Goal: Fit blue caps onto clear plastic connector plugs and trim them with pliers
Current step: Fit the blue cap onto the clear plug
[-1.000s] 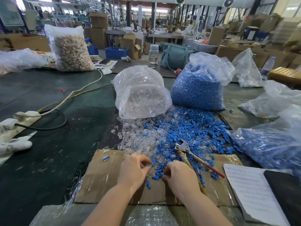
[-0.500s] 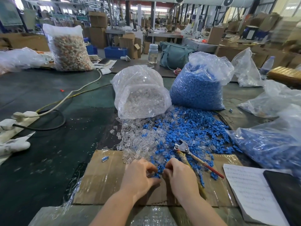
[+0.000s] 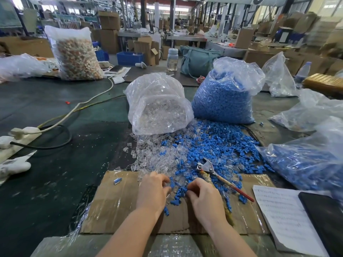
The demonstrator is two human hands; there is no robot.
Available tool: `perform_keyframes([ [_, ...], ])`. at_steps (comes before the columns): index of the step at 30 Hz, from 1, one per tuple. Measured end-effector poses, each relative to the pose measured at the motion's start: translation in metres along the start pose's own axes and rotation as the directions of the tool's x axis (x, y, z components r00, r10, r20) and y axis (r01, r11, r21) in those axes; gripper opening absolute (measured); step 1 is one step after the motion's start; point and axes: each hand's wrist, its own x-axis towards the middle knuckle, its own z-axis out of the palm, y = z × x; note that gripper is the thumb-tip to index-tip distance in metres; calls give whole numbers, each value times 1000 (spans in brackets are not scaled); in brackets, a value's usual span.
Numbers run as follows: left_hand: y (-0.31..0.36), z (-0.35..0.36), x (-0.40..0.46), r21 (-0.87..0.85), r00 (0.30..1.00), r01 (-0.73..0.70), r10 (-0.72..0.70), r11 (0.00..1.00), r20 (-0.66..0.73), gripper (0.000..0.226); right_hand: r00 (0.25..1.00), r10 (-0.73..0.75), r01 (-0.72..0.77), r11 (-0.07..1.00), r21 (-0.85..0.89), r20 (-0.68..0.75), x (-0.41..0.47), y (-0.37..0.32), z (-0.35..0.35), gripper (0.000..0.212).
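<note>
Between the earlier frames and this one, both hands had drawn slightly apart at the near edge of the spilled parts. Head view: the left hand (image 3: 153, 191) lay knuckles-up with fingers curled, a clear plug apparently pinched at its fingertips, though the grip was partly hidden. The right hand (image 3: 204, 197) was likewise curled over the pile; whether it held anything could not be told. Loose blue caps (image 3: 219, 145) and clear plugs (image 3: 152, 156) lay mixed on the table and on the cardboard sheet (image 3: 118, 201). The pliers (image 3: 219, 173) rested untouched just beyond the right hand, red handle pointing right. One capped plug (image 3: 117, 181) lay apart on the cardboard. Behind stood the bag of clear plugs (image 3: 157, 108) and the bag of blue caps (image 3: 226, 97).
</note>
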Motion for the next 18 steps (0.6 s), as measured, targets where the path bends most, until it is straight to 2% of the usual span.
perform_keyframes([
  [4,1,-2,-3,-24,998,-22,21,999,-59,15,1000,29,-29,997,71,-3,-1,-2,-4,13],
  [7,6,-5,-4,-214,998,17,-31,977,-59,14,1000,25,-23,994,106,-15,-1,-4,-6,12],
  [10,12,-8,-6,-470,996,89,-89,878,22,23,1000,9,-5,987,161,-24,-1,-6,-7,16],
  [18,16,-10,-6,-688,972,235,-176,686,157,14,999,38,-32,967,253,-18,4,-9,-8,20],
])
